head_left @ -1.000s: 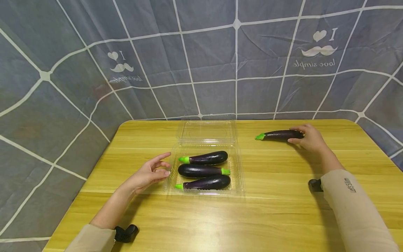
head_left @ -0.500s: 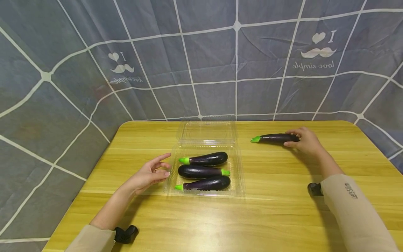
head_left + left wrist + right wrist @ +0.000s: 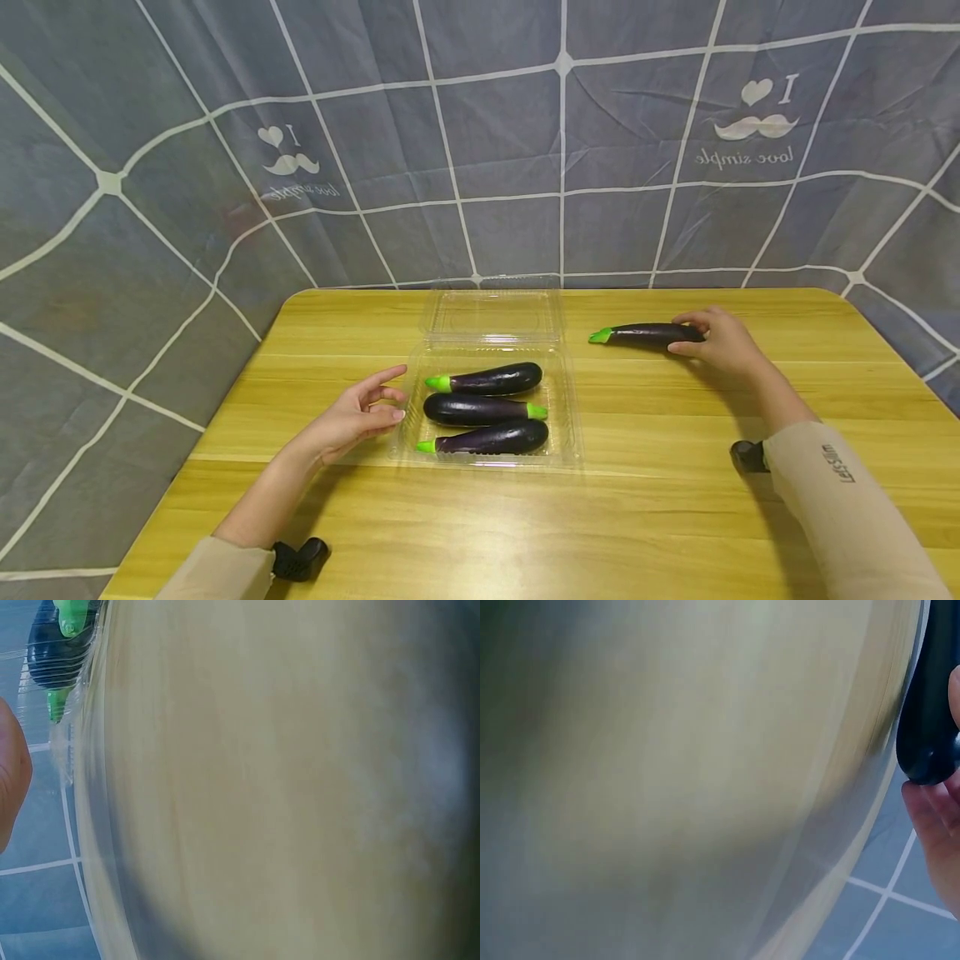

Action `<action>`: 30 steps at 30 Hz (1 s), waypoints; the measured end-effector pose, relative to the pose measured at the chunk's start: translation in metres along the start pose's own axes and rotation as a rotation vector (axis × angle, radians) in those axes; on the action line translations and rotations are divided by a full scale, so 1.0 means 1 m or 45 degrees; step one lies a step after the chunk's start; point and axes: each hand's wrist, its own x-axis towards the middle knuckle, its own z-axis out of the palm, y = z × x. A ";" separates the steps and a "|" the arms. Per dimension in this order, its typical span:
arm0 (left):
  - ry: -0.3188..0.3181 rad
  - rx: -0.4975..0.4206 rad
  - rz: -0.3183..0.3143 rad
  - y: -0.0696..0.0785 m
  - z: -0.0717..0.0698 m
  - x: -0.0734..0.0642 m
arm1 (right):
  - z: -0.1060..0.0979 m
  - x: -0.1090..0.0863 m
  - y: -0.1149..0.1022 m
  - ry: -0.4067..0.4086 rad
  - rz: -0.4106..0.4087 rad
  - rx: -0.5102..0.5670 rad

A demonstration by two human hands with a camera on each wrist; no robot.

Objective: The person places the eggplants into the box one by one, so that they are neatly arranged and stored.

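My right hand grips the thick end of a dark purple eggplant, whose green stem points left. In the right wrist view, fingers and thumb hold that eggplant at its rounded end. A clear plastic clamshell box lies with its lid raised at the back; three eggplants rest inside, the middle one with its stem to the right. At the box's left side, my left hand stays with fingers loosely spread and nothing held. Part of it shows in the left wrist view.
The clear lid leans back near the far edge of the wooden table. A grey curtain with white lines hangs behind and to the left. Black wrist devices sit on both forearms.
My right hand has shifted left and slightly nearer with the eggplant, bringing it closer to the box. The left hand and the eggplants in the box hold their places.
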 end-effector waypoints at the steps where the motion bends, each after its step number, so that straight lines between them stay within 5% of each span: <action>1: 0.001 0.003 0.000 0.000 0.000 0.000 | 0.000 0.000 -0.001 -0.002 0.006 0.004; 30: -0.015 -0.019 0.030 -0.001 -0.002 0.001 | -0.004 -0.007 -0.024 0.081 -0.055 0.052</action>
